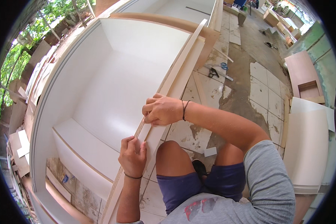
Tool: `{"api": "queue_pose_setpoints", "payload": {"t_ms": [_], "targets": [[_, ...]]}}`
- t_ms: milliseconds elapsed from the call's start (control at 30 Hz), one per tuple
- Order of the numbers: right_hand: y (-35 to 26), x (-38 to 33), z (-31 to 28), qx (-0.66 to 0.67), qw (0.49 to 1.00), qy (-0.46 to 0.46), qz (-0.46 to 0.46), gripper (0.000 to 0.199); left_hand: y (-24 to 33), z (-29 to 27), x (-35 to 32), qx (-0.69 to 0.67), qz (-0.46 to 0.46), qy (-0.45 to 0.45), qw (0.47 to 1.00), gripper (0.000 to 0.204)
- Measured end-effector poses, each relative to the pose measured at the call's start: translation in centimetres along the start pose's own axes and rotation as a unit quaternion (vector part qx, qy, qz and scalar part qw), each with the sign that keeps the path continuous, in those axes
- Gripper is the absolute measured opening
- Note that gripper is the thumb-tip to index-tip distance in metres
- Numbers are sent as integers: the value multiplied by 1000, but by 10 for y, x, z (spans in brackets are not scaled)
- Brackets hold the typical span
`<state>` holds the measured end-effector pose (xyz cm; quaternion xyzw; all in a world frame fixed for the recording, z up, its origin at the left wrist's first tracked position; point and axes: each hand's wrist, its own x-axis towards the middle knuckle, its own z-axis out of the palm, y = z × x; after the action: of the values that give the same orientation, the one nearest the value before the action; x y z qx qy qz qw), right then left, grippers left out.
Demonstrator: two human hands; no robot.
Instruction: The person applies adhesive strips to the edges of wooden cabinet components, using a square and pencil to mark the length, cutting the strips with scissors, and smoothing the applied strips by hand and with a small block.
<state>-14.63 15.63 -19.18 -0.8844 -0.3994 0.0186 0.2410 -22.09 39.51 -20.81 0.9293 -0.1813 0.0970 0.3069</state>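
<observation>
A large white cabinet carcass (89,93) lies in front of me, with a bare wood edge along its near right side. A long, thin pale strip (183,58) runs along that edge, and its far end lifts and curves away from the wood. My right hand (162,110), wearing a dark cord at the wrist, has its fingers curled over the strip and edge. Closer to me, my left hand (133,156) straddles the same edge, with fingers on the inner side and thumb on the outer. The strip beneath both palms is partly hidden.
Blue-handled scissors (223,66) and a black clamp-like tool (213,72) lie on the worn tiled floor (265,86). Pale panels (306,149) lean along the right wall. A second white carcass (183,9) stands beyond the first. Stacked boards are at left.
</observation>
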Motion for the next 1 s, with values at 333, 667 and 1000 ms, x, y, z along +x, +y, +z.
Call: {"api": "queue_pose_setpoints", "payload": {"t_ms": [333, 667, 1000], "targets": [[28, -6, -18, -19, 999, -27, -24, 17, 3, -2, -2, 1, 18, 2, 1000, 19], [134, -52, -91, -106, 993, -14, 54, 25, 10, -2, 4, 50, 15, -12, 999, 18], [224, -73, -117, -10, 997, 53, -56, 10, 17, -13, -8, 123, 3, -32, 992, 21]]}}
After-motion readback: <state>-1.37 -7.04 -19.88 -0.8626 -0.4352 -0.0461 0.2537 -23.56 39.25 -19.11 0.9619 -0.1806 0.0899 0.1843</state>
